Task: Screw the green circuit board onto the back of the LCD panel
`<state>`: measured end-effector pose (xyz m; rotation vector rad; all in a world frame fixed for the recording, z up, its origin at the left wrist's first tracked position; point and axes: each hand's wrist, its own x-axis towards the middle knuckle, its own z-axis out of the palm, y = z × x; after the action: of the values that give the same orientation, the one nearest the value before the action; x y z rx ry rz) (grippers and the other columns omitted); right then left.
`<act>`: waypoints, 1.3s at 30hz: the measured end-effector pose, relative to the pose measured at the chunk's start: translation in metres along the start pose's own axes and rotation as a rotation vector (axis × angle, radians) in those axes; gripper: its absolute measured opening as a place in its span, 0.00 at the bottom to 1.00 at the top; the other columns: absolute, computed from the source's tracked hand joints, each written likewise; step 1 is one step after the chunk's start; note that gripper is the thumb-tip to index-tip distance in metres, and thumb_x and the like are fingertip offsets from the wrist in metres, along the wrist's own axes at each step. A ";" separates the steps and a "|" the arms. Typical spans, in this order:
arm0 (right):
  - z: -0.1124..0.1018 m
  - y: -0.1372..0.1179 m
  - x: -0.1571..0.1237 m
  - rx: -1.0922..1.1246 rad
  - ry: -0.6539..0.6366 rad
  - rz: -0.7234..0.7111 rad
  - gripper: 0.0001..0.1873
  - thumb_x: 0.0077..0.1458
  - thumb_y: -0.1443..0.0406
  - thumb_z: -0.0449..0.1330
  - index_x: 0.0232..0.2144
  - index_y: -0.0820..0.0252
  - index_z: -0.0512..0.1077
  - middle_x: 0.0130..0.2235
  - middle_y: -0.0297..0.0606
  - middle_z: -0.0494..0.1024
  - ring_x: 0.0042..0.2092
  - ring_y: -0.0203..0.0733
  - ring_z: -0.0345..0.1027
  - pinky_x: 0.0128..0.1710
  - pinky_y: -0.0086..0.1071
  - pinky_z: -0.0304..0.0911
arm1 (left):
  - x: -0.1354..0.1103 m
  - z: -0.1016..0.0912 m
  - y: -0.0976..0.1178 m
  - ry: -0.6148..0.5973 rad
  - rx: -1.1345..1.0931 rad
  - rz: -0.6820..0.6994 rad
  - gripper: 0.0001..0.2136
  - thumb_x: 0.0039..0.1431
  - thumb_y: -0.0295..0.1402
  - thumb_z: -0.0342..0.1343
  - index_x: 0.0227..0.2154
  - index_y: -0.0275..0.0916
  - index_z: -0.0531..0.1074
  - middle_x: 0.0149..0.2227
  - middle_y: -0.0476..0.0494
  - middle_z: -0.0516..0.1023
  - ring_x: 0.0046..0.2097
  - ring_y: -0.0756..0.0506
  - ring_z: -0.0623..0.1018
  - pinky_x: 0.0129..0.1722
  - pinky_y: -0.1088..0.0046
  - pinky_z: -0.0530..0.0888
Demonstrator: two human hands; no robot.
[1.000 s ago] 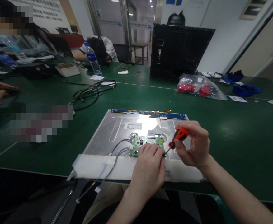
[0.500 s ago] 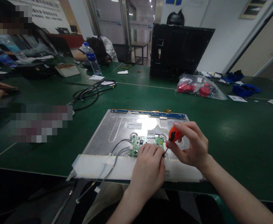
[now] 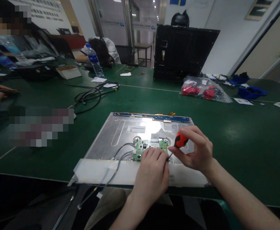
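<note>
Right hand (image 3: 196, 147): thumb and fingertips are closed on the handle of an orange-and-black screwdriver (image 3: 181, 140), the other fingers loosely curled.
Screwdriver: tilted, its shaft running down and left to the near right corner of the board; the tip seems to meet that corner, but the left fingers crowd it, so contact is hard to confirm.
Left hand (image 3: 153, 166): lies palm down over the near right part of the board, fingers bent and close together; whether they pinch anything underneath cannot be told.
Green circuit board (image 3: 148, 144): on the back of the metal panel (image 3: 122, 132), partly under the left hand, just beyond the white strip (image 3: 103, 172).
Slip risk: a slanted shaft could skid off its seat, scratching the board or jabbing the left fingertips beside it.
Pressure risk: too much weight from the left palm could flex the board or the panel under it.
Cables (image 3: 119, 164): plugged in at the board's left side, loose ends hanging past the table (image 3: 238, 159) edge; a snag from knee or sleeve could tug the connectors.
Flat ribbon (image 3: 155, 137): at the board's far edge; a shifting board could strain it.
</note>
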<state>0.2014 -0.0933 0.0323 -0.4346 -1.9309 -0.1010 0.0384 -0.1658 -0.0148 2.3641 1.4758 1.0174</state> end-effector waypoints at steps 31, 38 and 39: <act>0.002 -0.002 -0.001 0.057 0.019 0.066 0.35 0.57 0.71 0.60 0.64 0.53 0.57 0.40 0.35 0.76 0.30 0.37 0.75 0.24 0.30 0.73 | 0.001 -0.003 0.001 -0.027 -0.020 -0.018 0.09 0.60 0.20 0.52 0.38 0.40 0.70 0.40 0.43 0.77 0.44 0.39 0.74 0.50 0.58 0.70; -0.001 -0.002 0.002 0.072 -0.014 0.040 0.31 0.56 0.70 0.60 0.61 0.56 0.60 0.41 0.39 0.78 0.30 0.38 0.73 0.23 0.30 0.70 | 0.001 -0.002 0.001 -0.017 -0.015 -0.003 0.08 0.61 0.20 0.51 0.38 0.39 0.70 0.40 0.42 0.76 0.44 0.39 0.74 0.51 0.57 0.69; -0.001 -0.001 0.002 0.070 -0.013 0.038 0.31 0.57 0.69 0.60 0.61 0.55 0.60 0.40 0.38 0.78 0.31 0.38 0.73 0.23 0.30 0.69 | 0.001 -0.002 0.001 -0.017 -0.013 -0.002 0.08 0.61 0.20 0.51 0.38 0.39 0.70 0.40 0.42 0.76 0.44 0.39 0.74 0.50 0.57 0.69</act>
<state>0.2014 -0.0944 0.0351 -0.4261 -1.9321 -0.0061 0.0381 -0.1659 -0.0126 2.3560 1.4607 1.0013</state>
